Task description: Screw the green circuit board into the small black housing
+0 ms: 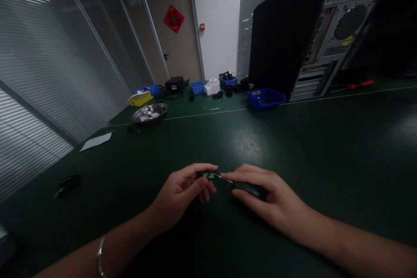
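A small green circuit board [209,176] is pinched between the thumb and fingers of my left hand [182,191], above the dark green table [202,143]. My right hand [267,191] is closed round the dark handle of a screwdriver-like tool [247,189]. The tool's thin metal shaft points left, and its tip is at the right edge of the board. Whether the tip touches the board is too small to tell. A silver bracelet [100,256] circles my left wrist.
A dark object [67,185] and a white paper [96,141] lie at the left. Farther back are a metal bowl [150,113], a yellow tray [140,99], a white device [212,87] and a blue bin [266,98]. A large black computer case [283,30] stands at back right.
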Available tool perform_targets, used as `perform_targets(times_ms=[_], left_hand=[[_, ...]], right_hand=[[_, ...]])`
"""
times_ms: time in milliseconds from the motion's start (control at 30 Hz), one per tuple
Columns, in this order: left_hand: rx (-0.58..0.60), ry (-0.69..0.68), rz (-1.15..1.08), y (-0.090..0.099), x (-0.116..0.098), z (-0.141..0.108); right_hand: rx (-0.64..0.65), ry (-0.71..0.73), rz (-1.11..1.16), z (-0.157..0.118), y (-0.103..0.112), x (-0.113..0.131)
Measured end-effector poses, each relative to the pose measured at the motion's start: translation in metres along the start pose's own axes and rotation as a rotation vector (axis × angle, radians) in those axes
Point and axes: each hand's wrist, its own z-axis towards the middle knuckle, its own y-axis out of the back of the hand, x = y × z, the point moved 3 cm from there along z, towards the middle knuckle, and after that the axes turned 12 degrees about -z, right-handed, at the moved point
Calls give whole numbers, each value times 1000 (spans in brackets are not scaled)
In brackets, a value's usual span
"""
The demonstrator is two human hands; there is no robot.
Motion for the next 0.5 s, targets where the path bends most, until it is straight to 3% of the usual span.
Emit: perform_targets(times_ms=[500], left_hand=[[26,73,-124,0,4,2]], right_hand=[[22,25,19,0,0,-1]])
